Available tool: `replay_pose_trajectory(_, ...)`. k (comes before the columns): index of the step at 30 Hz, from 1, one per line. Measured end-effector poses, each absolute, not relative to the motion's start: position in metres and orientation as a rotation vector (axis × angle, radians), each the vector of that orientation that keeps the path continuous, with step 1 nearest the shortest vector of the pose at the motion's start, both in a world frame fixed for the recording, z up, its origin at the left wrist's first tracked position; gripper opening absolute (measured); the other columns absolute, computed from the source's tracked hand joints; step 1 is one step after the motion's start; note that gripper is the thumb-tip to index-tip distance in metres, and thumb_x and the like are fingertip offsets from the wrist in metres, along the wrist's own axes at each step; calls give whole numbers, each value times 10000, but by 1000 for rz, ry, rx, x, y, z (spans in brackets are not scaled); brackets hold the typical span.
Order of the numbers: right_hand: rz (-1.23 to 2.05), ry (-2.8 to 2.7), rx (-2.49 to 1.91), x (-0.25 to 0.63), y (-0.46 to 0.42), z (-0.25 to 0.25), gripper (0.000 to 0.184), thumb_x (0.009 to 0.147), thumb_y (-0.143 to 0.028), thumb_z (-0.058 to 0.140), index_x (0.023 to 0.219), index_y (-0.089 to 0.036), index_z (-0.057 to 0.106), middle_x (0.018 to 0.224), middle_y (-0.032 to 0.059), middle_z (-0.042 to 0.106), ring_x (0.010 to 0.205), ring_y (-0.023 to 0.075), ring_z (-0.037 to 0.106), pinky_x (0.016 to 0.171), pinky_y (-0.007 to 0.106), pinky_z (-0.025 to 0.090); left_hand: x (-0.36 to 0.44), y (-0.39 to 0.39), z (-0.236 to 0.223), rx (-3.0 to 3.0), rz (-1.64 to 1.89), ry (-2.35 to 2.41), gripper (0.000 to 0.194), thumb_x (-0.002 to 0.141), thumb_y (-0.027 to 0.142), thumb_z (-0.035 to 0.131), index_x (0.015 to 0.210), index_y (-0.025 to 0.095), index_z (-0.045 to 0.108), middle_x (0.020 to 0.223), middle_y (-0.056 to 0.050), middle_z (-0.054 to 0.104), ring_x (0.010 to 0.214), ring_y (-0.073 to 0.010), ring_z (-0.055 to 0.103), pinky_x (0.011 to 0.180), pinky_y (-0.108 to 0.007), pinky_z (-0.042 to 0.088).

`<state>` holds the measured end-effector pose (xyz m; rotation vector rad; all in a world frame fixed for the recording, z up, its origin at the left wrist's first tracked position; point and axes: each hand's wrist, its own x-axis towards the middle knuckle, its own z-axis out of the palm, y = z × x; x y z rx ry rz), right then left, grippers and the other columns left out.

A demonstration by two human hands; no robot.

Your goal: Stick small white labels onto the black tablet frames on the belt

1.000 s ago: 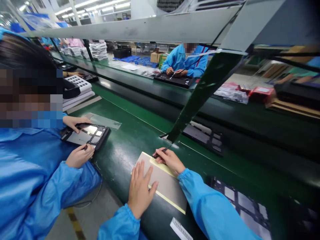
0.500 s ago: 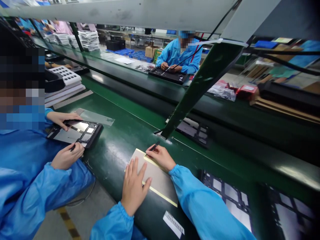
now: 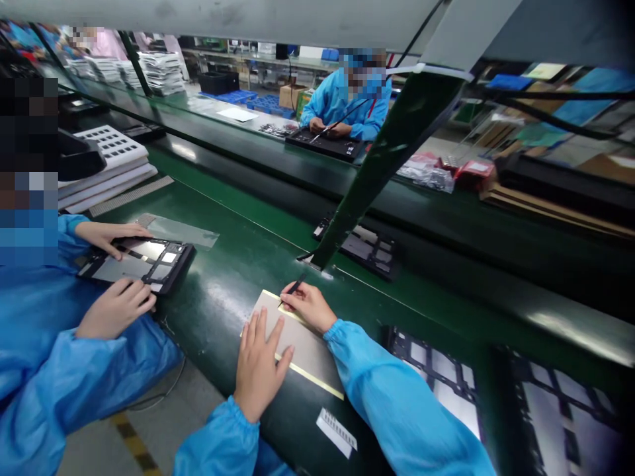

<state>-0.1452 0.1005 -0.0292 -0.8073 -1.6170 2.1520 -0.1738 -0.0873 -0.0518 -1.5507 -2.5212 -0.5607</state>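
Observation:
A greyish-beige sheet with pale yellow strips along its edges lies on the green bench. My left hand rests flat on its left part, fingers spread. At the far edge, my right hand pinches black tweezers, their thin tip down by the upper yellow strip. Whether the tip grips anything is too small to tell. Nearer to me is a white label strip with a row of dark marks. Black-framed panels lie to the right of my right sleeve, which partly covers one.
On the left a co-worker's hands work over a black-framed panel, a clear film behind it. A slanted green post rises from the bench beyond my hands. Across the line another person works over a black tray.
The whole view has shifted slightly, so things sit a bit further left. My hands stay in nearly the same place on the sheet. The co-worker's near hand has turned palm down.

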Motion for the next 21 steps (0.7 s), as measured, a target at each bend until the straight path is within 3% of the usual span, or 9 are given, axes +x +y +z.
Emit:
replay_pose_trajectory(6, 1831, -1714, -788, -34, 100, 41, 358, 738, -457, 844, 921, -178, 713, 777, 31, 729, 651, 166, 717, 677, 319, 626, -186, -89, -54, -1594, -610, -2439, 468, 936, 357, 600, 1385, 227, 582, 1535, -192, 451, 1387, -413, 454, 1077, -603, 429)
replay_pose_trajectory(11, 1588, -1694, -1081, 100, 67, 34, 314, 758, -460, 834, 872, -190, 722, 816, 58, 735, 649, 183, 713, 624, 313, 616, -161, -86, -43, -1589, -934, -2285, 257, 947, 277, 600, 1187, 213, 666, 1454, -166, 544, 1374, -390, 479, 1133, -670, 326)
replay_pose_trajectory(15, 1531, -1618, -1213, 162, 34, 1, 321, 773, -501, 808, 863, -209, 710, 828, 61, 740, 681, 188, 699, 643, 322, 612, -85, -89, -31, -2102, -1198, -1987, 200, 939, 228, 616, 1135, 220, 654, 1308, -101, 662, 1293, -282, 577, 1128, -509, 439)
replay_pose_trajectory(21, 1497, -1787, -1076, 187, 10, -18, 261, 858, -471, 734, 863, -210, 727, 818, 57, 723, 701, 183, 671, 674, 311, 578, -7, -88, -43, -2389, -1206, -1853, 149, 949, 269, 611, 1070, 189, 642, 1204, -116, 684, 1175, -262, 651, 975, -408, 576)
